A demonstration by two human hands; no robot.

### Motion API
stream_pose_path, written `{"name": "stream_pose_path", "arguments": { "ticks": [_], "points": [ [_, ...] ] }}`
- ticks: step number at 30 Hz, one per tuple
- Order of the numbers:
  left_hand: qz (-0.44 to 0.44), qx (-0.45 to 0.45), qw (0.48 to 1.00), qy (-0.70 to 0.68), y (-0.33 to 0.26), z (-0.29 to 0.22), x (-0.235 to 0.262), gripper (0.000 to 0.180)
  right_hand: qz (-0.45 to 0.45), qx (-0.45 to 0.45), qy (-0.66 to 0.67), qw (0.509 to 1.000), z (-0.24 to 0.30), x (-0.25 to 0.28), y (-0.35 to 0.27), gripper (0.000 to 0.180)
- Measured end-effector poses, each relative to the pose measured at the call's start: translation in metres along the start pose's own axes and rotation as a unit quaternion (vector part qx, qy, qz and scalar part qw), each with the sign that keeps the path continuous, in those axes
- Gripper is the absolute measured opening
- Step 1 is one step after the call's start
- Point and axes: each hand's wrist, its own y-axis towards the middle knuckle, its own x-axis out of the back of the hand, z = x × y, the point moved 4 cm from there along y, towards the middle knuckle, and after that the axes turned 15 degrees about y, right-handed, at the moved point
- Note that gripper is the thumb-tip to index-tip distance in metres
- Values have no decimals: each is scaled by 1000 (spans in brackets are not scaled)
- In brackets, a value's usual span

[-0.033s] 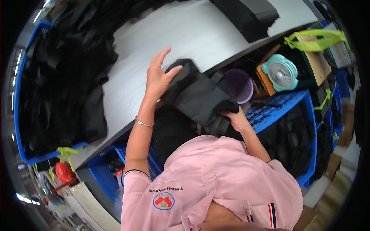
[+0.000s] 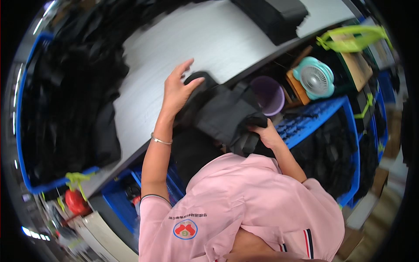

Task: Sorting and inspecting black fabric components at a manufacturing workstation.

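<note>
Here, black cloth [image 2: 74,100] is heaped at the left of the white table [image 2: 161,56]; a purple bin [image 2: 275,104] and a turquoise fan [image 2: 315,79] stand by its near edge, to the right. At this same edge is the black fabric piece [image 2: 224,113]. My right hand [image 2: 267,133] is closed on it; my left hand [image 2: 176,91] is wide open beside it, whether touching I cannot tell.

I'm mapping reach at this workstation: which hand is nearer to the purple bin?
The right. The right hand, gripping the black fabric, is just below the purple bin in the picture; the left hand, open, is farther off, to the bin's left across the fabric.
</note>
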Motion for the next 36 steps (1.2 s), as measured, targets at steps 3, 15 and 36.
{"name": "stream_pose_path", "arguments": {
  "ticks": [3, 15, 36],
  "points": [
    [208, 51, 975, -54, -6, -2, -22, 27, 38, 0, -74, 997, 3, 14, -10, 26],
    [37, 107, 973, -201, -14, -48, -16, 21, -257, 172, 277, 910, 12, 171, -129, 38],
    [42, 315, 932, -174, -116, 15, -1, 29, -517, 328, 15, 790, 76, 373, -245, 29]
  ]
}}
